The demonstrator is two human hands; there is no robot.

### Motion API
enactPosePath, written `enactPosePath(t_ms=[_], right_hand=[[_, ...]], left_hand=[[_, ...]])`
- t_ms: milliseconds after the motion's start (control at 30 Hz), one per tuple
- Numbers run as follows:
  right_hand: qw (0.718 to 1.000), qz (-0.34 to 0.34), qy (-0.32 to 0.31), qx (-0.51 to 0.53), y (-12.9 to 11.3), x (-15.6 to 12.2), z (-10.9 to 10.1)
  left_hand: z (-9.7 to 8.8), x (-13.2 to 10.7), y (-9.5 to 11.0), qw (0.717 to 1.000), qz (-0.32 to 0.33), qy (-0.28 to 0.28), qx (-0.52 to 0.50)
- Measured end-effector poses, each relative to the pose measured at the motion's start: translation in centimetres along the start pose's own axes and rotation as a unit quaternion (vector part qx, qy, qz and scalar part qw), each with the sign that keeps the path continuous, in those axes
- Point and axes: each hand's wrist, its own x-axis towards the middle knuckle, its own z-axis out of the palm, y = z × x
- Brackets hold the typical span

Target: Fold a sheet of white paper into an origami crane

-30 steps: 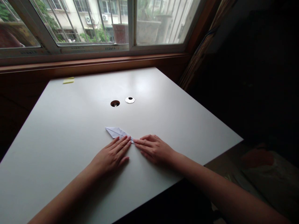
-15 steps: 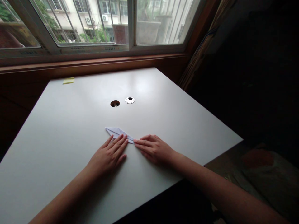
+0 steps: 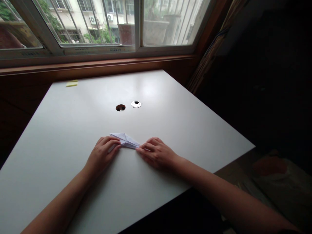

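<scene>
A small folded white paper, long and pointed, lies on the white table near its front middle. My left hand has its fingers curled and pinching the paper's left part. The paper's right tip is pinned to the table by the bent fingertips of my right hand. Both forearms reach in from the bottom of the head view.
A round cable hole and its loose white cover ring lie beyond the paper. A yellow sticky pad sits at the far left corner. Behind the table runs a wooden sill under a window. The table's right edge drops to a dark floor.
My left hand has slid left along the paper and curled from flat into a pinch on its left part. My right hand has bent its fingers at the right tip.
</scene>
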Motion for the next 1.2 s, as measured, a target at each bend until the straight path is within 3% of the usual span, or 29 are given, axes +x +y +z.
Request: enactPosePath(t_ms=[300,867,1200], right_hand=[[0.999,0.014,-0.025,-0.039,-0.4,2.2,0.8],[0.998,0.026,-0.043,-0.036,-0.5,2.6,0.7],[0.998,0.021,-0.038,-0.038,-0.4,2.7,0.7]], left_hand=[[0.2,0.2,-0.4,0.999,-0.043,0.003,0.015],[0.4,1.2,0.1,0.987,-0.149,-0.047,0.024],[0.7,1.5,0.4,0.987,-0.146,-0.045,0.053]])
